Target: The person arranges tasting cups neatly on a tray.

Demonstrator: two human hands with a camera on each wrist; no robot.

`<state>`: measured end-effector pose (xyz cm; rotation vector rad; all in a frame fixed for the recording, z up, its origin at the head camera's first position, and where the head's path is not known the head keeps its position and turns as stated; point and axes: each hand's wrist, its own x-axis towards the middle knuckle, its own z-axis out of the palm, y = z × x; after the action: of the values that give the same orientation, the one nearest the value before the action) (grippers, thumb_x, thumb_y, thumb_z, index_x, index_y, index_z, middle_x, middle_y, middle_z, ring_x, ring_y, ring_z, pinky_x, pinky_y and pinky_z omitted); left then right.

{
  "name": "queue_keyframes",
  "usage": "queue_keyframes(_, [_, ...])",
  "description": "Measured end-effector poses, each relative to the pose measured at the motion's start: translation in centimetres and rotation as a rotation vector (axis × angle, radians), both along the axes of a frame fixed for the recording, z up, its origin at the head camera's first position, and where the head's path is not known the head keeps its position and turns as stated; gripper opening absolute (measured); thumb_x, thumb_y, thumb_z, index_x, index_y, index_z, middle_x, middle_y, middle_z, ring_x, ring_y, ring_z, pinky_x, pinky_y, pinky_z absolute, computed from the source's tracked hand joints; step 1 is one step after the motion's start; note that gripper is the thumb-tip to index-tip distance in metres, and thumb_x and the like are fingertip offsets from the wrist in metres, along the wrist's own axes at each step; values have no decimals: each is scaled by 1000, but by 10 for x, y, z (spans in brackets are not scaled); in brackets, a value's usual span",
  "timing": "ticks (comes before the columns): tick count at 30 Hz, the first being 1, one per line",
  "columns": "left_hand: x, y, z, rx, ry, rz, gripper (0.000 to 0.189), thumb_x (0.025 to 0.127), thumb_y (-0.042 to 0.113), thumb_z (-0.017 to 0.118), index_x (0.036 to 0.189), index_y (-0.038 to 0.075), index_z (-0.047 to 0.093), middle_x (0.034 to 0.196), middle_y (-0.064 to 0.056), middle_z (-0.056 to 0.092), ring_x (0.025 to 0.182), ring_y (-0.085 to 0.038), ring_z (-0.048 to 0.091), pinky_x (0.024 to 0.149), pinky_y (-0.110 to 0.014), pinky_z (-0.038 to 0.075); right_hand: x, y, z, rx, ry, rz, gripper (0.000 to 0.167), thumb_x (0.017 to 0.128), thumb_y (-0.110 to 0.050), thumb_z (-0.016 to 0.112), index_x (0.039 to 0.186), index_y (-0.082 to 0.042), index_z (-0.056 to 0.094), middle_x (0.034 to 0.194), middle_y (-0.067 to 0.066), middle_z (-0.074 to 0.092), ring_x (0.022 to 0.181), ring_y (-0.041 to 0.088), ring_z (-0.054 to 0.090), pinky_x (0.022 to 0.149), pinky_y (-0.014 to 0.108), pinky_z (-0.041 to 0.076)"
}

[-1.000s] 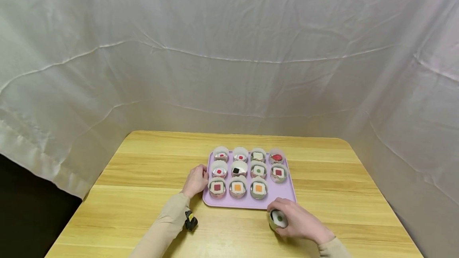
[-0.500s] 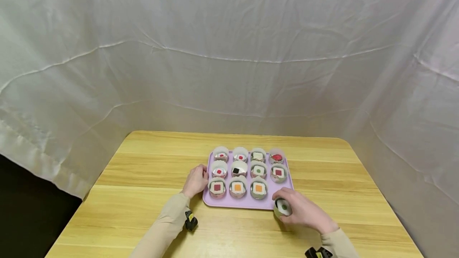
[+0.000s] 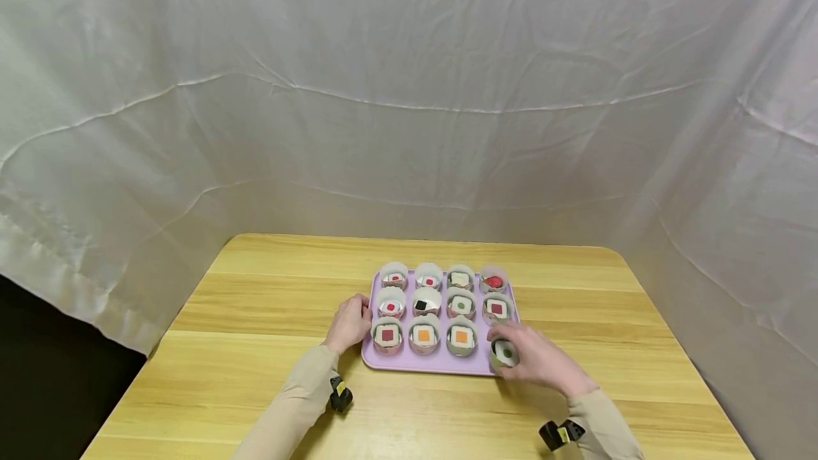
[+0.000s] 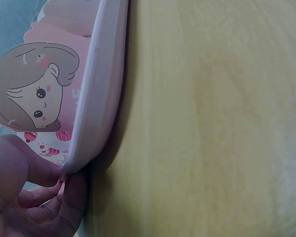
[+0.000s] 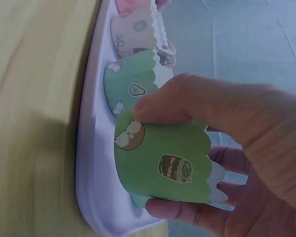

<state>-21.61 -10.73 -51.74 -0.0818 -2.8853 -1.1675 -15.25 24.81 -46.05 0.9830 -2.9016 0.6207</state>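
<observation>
My right hand (image 3: 540,359) grips a green paper baking cup (image 5: 163,158) over the near right corner of the lilac tray (image 3: 441,366). Thumb and fingers wrap its sides. Inside that cup sits a white, sushi-like piece (image 3: 505,352) with a green centre. At the tray's left side, my left hand (image 3: 348,321) pinches the rim (image 4: 101,84), thumb above and fingers below. Filled paper cups stand in rows on the tray. Closest to the held cup are one with an orange-centred piece (image 3: 461,336) and one with a dark red square (image 3: 495,309).
The tray lies on a wooden table (image 3: 268,304). Pale grey curtains (image 3: 409,126) hang behind it and at the sides. A dark area (image 3: 57,375) shows at lower left.
My right hand has carried the green cup from in front of the tray, a little right and away from me, to over its near right corner. The left hand has stayed put.
</observation>
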Motion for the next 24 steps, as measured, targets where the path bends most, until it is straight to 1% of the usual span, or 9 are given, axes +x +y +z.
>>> queue_keyframes(4, [0, 0, 0, -2, -4, 3, 15, 94, 3, 59, 105, -5, 64, 88, -13, 64, 78, -21, 60, 72, -35, 53, -6, 0, -2, -3, -22, -20, 43, 69, -15, 86, 107, -10, 67, 104, 1, 71, 94, 17, 66, 82, 37, 57])
queue_keyframes(10, [1, 0, 2, -6, 11, -2, 16, 94, 3, 59, 106, -6, 64, 87, -14, 65, 78, -21, 60, 72, -35, 53, -12, -1, -3, -4, -54, -44, 48, 67, -13, 87, 111, -8, 67, 109, 7, 71, 98, 24, 66, 85, 45, 58])
queue_keyframes(14, [1, 0, 1, -12, 19, -3, 17, 94, 3, 59, 107, -6, 64, 88, -14, 65, 79, -21, 60, 73, -36, 53, -13, -1, -4, 5, -47, -63, 48, 69, -12, 86, 113, -7, 67, 111, 9, 71, 100, 27, 67, 88, 48, 58])
queue_keyframes(18, [1, 0, 1, -9, 20, -6, 17, 94, 3, 59, 107, -7, 64, 89, -14, 65, 79, -22, 60, 72, -36, 53, -14, -1, -6, 2, -37, -95, 51, 69, -12, 87, 116, -5, 67, 116, 13, 70, 107, 32, 66, 94, 53, 56])
queue_keyframes(21, [0, 0, 0, -1, 10, -4, 17, 94, 3, 59, 108, -6, 64, 89, -14, 65, 79, -22, 60, 73, -36, 54, -14, -1, -6, -2, -40, -119, 54, 68, -12, 88, 118, -5, 67, 119, 15, 69, 110, 35, 66, 95, 55, 55])
queue_keyframes(24, [0, 1, -1, 5, 2, -1, 17, 94, 3, 59, 108, -6, 64, 89, -14, 65, 79, -21, 60, 73, -35, 54, -14, 0, -6, 0, -48, -137, 55, 68, -12, 88, 118, -6, 67, 119, 14, 69, 109, 34, 66, 94, 54, 55])
